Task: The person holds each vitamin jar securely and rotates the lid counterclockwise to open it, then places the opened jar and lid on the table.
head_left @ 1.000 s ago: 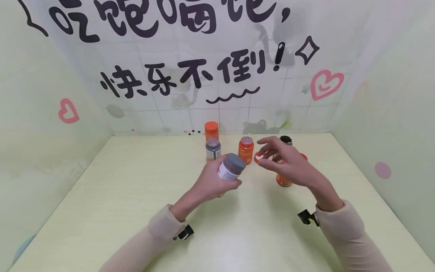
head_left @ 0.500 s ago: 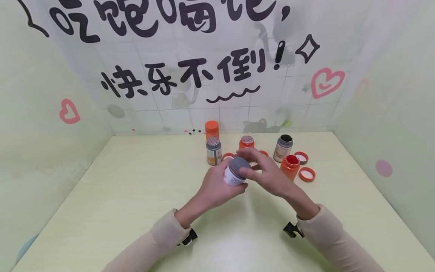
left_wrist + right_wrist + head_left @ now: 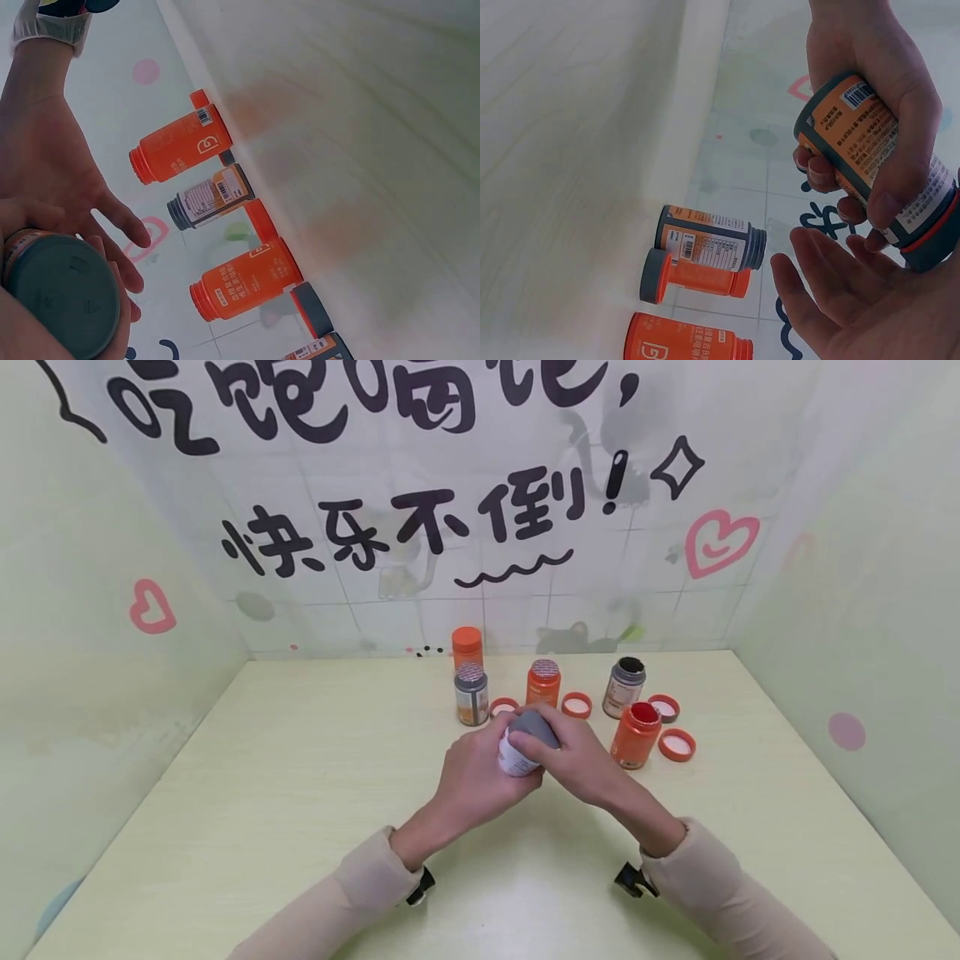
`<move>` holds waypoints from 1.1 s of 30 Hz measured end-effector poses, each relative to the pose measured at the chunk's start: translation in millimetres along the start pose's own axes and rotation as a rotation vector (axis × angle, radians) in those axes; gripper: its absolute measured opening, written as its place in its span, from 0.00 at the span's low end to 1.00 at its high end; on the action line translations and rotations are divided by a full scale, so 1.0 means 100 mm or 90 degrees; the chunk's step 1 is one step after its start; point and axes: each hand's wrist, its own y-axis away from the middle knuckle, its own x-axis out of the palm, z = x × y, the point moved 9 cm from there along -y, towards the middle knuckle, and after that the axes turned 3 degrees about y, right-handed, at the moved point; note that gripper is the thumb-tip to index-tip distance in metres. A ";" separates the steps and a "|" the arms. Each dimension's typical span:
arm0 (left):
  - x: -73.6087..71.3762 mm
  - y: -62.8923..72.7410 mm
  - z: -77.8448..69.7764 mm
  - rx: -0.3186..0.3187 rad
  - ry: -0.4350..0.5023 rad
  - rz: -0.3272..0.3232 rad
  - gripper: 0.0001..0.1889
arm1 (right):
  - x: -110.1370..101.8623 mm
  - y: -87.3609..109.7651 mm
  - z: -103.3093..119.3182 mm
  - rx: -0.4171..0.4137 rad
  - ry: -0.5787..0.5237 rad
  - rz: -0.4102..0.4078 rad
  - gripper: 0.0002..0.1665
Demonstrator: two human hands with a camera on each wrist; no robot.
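A supplement bottle (image 3: 855, 139) with an orange and white label is held tilted above the table, gripped round its body by my left hand (image 3: 474, 777). My right hand (image 3: 585, 756) holds the bottle's grey cap (image 3: 537, 728), its thumb lying across the top. In the right wrist view an orange-red ring shows along the cap's lower edge. The bottle's dark base (image 3: 67, 296) faces the left wrist camera. Behind the hands stands an uncapped orange bottle (image 3: 543, 681) with a printed seal over its mouth. To the right is an orange bottle (image 3: 636, 739) with a red opening.
A grey-necked bottle (image 3: 471, 697) with a sealed mouth stands before a capped orange bottle (image 3: 467, 643). At the right is an open grey-necked bottle (image 3: 624, 689). Loose caps lie nearby, including an orange cap (image 3: 577, 705) and another orange cap (image 3: 677, 745). A printed wall (image 3: 337, 627) closes the back.
My right hand has come left from above the right-hand bottles to the grey cap and now grips it. My left hand has shifted slightly right with the bottle.
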 end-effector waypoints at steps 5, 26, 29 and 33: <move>-0.03 0.02 -0.04 0.027 -0.060 -0.037 0.20 | 0.01 0.01 -0.01 0.006 -0.019 -0.027 0.29; -0.02 0.05 -0.02 0.017 -0.047 -0.068 0.21 | 0.03 0.04 0.00 0.049 -0.014 -0.070 0.31; -0.01 0.05 -0.02 0.012 -0.020 -0.064 0.21 | 0.01 0.05 0.02 0.038 -0.022 -0.089 0.28; 0.00 0.05 -0.03 0.014 0.006 -0.059 0.22 | -0.02 0.07 0.06 0.009 -0.032 -0.122 0.23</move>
